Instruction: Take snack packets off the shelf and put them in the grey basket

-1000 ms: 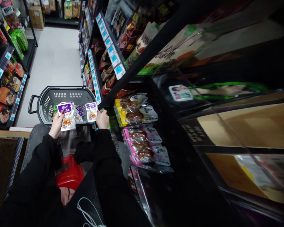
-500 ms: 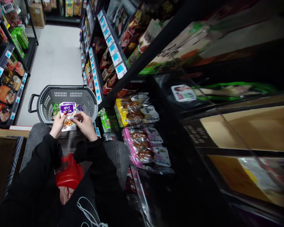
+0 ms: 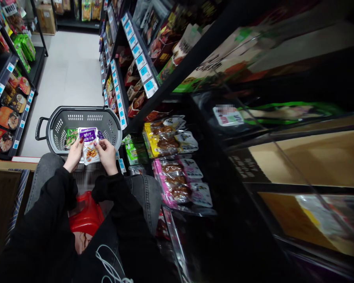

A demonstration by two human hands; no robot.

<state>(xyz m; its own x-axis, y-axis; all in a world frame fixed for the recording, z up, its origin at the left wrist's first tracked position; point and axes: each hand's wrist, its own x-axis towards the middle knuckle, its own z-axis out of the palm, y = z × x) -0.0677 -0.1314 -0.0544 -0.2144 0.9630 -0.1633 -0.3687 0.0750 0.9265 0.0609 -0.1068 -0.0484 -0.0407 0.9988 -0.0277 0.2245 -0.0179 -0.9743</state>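
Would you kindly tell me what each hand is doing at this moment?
Left hand: closed, holding the purple-and-white packet by its left edge.
Right hand: closed, holding the same packet at its right edge.

The person wears a black top with long, roomy sleeves; the left sleeve (image 3: 47, 208) and right sleeve (image 3: 126, 212) look plain and matte, with slack folds sagging below the forearms toward the wrists. The left hand (image 3: 74, 155) has glossy dark red nail polish; on the right hand (image 3: 107, 157) the thumbnail is painted a darker, purplish shade. The trousers (image 3: 143, 194) are faded grey denim at both knees, with a stitched seam showing at the right one. A thin white cord (image 3: 112, 261) loops over the dark cloth nearest the viewer.
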